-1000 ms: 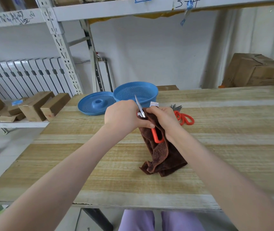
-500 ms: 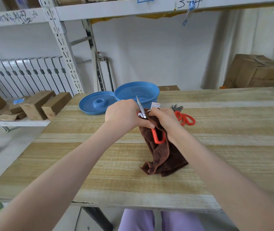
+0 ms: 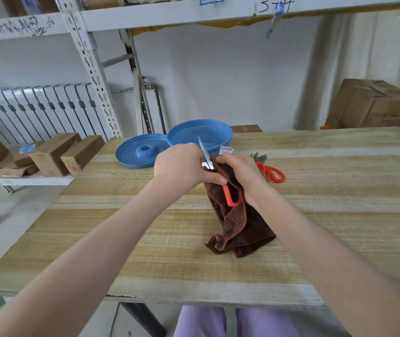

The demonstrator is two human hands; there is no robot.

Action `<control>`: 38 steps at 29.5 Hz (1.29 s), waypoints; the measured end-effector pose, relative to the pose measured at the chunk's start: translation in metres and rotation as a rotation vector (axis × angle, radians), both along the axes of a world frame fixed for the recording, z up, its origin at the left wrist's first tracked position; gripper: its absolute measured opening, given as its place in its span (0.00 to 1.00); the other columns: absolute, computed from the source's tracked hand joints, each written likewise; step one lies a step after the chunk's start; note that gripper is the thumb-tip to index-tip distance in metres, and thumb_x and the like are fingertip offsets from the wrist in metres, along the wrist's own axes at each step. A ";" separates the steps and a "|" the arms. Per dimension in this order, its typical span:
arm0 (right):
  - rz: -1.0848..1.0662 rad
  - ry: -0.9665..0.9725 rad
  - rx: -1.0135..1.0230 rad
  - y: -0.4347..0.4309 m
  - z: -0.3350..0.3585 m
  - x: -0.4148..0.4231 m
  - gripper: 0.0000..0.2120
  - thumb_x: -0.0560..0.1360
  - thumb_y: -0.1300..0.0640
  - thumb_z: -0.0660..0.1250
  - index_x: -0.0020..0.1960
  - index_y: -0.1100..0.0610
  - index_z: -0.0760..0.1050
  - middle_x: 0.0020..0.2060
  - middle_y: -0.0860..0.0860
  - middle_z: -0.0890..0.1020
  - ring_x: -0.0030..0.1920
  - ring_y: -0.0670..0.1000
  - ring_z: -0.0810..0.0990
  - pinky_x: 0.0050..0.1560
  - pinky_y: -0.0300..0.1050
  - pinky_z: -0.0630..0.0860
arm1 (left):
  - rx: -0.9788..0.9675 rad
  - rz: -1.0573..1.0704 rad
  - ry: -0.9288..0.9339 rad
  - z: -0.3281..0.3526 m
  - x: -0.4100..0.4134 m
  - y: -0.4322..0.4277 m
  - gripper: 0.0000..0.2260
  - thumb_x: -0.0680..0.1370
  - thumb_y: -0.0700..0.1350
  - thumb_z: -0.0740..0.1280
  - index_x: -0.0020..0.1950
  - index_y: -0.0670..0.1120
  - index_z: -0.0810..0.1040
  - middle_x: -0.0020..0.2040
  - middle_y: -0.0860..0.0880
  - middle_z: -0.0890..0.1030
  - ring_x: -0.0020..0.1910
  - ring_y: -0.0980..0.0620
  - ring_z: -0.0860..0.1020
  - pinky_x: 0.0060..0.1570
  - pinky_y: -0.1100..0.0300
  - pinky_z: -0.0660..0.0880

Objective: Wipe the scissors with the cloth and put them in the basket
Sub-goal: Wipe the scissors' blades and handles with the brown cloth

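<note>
Risk: left hand gripping the scissors, right hand pinching the cloth round them; the bare upturned blade may nick fingers.

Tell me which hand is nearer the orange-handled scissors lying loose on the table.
Right. The right hand is just beside the loose orange-handled scissors; the left hand is beyond it, farther away.

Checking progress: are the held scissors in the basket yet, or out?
Out. The left hand holds the scissors, blade up, against the cloth gripped by the right hand, in front of the basket.
</note>
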State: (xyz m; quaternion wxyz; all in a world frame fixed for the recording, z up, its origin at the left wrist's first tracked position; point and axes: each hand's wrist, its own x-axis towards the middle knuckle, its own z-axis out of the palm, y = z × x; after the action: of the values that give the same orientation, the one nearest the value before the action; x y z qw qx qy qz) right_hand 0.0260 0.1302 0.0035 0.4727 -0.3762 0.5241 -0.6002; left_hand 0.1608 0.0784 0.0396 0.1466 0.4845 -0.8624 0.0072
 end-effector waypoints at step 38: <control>0.097 0.156 -0.034 0.000 -0.018 -0.023 0.09 0.77 0.56 0.68 0.41 0.56 0.85 0.40 0.54 0.86 0.44 0.51 0.82 0.51 0.45 0.77 | -0.017 0.077 -0.003 0.004 0.005 -0.009 0.33 0.55 0.79 0.65 0.32 0.48 0.73 0.26 0.53 0.72 0.26 0.55 0.72 0.24 0.62 0.62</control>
State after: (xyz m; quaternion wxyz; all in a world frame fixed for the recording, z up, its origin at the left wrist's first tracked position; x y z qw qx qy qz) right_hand 0.0030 0.1301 -0.0141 0.4524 -0.4546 0.5303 -0.5545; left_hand 0.1660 0.0698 0.0431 0.1488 0.5160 -0.8433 0.0209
